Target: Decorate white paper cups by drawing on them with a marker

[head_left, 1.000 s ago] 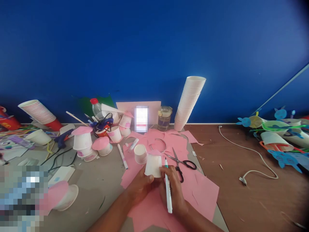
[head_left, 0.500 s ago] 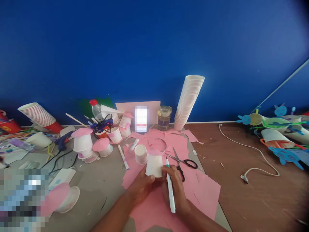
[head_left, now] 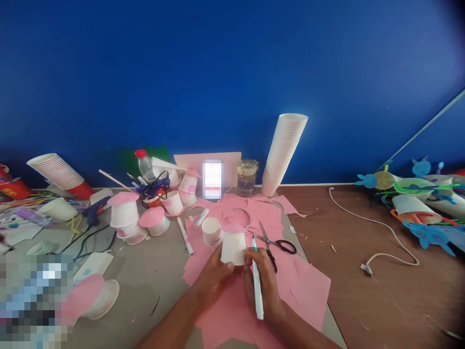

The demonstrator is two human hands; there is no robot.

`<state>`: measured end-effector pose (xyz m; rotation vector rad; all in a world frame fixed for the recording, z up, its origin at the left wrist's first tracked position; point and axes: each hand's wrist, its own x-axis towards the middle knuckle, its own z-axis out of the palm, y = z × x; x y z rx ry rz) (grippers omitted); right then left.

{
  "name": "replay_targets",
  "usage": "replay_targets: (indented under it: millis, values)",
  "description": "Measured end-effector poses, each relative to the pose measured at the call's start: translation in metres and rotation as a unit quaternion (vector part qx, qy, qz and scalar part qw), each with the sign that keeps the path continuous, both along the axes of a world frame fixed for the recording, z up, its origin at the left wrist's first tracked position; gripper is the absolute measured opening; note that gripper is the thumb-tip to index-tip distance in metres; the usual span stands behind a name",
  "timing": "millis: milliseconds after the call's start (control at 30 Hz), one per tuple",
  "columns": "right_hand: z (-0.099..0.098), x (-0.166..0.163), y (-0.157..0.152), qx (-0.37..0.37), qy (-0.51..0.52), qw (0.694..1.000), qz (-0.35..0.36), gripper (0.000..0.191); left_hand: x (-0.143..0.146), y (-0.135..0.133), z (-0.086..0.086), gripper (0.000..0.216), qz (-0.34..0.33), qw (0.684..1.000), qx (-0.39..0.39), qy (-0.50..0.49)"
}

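Observation:
My left hand grips a white paper cup by its lower left side; the cup is upside down, with a piece of pink paper at its far top. In my right hand is a white marker, its dark tip pointing up and away, and the fingertips of that hand also touch the cup's right side. Another white paper cup stands just behind the held one. Scissors with black handles lie partly open to the right, on pink paper sheets.
A tall leaning stack of paper cups stands against the blue wall beside a glass jar. Pink-topped cups and glue guns with cords are to the left. A white cable and blue paper-animal cups lie right.
The held cup has shifted very slightly to the right. Both hands keep their grips, and the marker stays at nearly the same slant.

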<state>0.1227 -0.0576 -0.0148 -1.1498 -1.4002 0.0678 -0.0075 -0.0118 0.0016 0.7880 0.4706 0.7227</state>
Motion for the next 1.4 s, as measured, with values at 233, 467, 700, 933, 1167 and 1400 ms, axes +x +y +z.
replay_targets:
  millis: [233, 467, 700, 933, 1167, 1400]
  values:
    - [-0.006, 0.001, -0.002, -0.030, -0.012, 0.999, 0.025, 0.039, 0.003, -0.004, -0.002, 0.043, 0.005, 1.000, 0.018, 0.010]
    - [-0.010, 0.001, -0.005, -0.040, -0.008, 0.999, 0.029, 0.037, 0.003, -0.004, -0.002, 0.044, 0.021, 0.999, 0.035, 0.034]
    - [-0.012, 0.002, -0.005, -0.052, -0.022, 0.998, 0.029, 0.035, 0.006, -0.005, 0.000, 0.043, 0.032, 0.999, -0.004, 0.021]
    - [-0.011, 0.002, -0.004, -0.048, -0.032, 0.998, 0.026, 0.035, 0.005, -0.005, -0.001, 0.037, 0.044, 0.998, -0.004, 0.038]
    - [0.001, -0.001, -0.004, -0.017, -0.016, 1.000, -0.001, 0.034, 0.006, -0.006, 0.001, 0.043, 0.035, 0.999, -0.002, 0.023]
    - [0.000, -0.004, -0.012, 0.020, -0.008, 0.999, 0.043, 0.036, 0.008, -0.007, 0.007, 0.040, 0.042, 0.999, -0.021, 0.023]
